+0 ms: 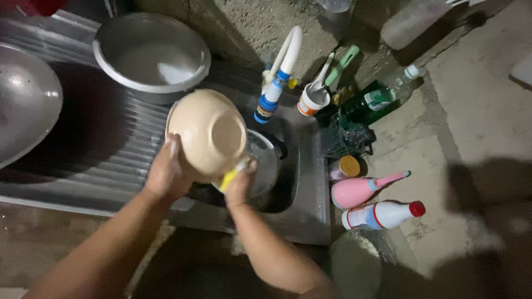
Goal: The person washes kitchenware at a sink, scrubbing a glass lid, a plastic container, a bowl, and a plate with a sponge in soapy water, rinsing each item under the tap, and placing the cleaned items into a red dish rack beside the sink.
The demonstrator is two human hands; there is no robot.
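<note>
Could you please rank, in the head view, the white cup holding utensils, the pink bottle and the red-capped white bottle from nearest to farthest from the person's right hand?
From the right hand:
1. White cup holding utensils, behind the sink, up and to the right.
2. Pink bottle, lying right of the sink.
3. Red-capped white bottle, lying just beyond the pink one, lower right.
</note>
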